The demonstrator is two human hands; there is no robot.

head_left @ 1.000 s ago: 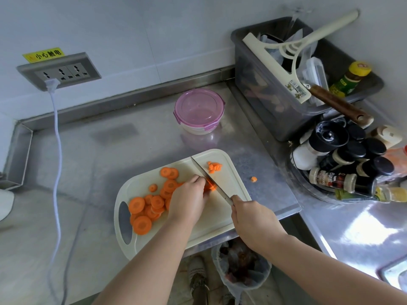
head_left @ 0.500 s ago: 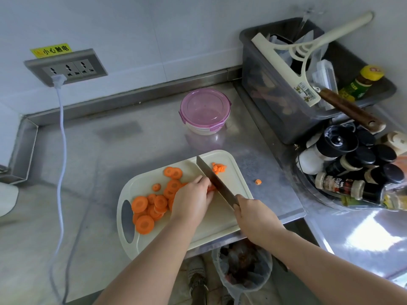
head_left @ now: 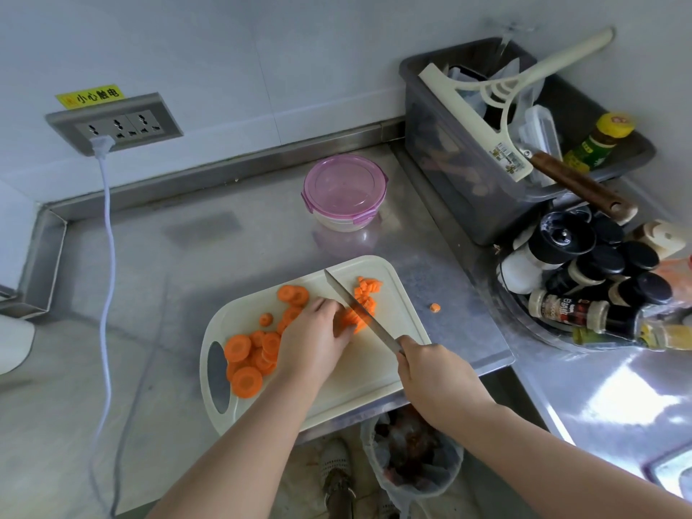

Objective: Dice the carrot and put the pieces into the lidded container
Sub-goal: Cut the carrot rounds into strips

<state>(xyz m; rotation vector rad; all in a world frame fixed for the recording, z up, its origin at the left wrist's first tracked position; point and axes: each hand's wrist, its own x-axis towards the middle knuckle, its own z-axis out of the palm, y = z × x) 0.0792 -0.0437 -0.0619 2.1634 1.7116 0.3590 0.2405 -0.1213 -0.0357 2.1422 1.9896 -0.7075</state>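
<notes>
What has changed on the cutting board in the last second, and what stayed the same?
The diced pieces right of the knife have become more, spreading toward it. Nothing was picked up or let go: the right hand still grips the knife, the left hand still holds the slices being cut. The carrot rounds, the stray piece on the counter and the closed container stayed in place.

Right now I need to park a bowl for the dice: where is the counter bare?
Widest bare patch: counter between the cord, the container and the cutting board. A narrow strip right of the board holds one carrot bit. Crowded: the bin and bottles on the right.
</notes>
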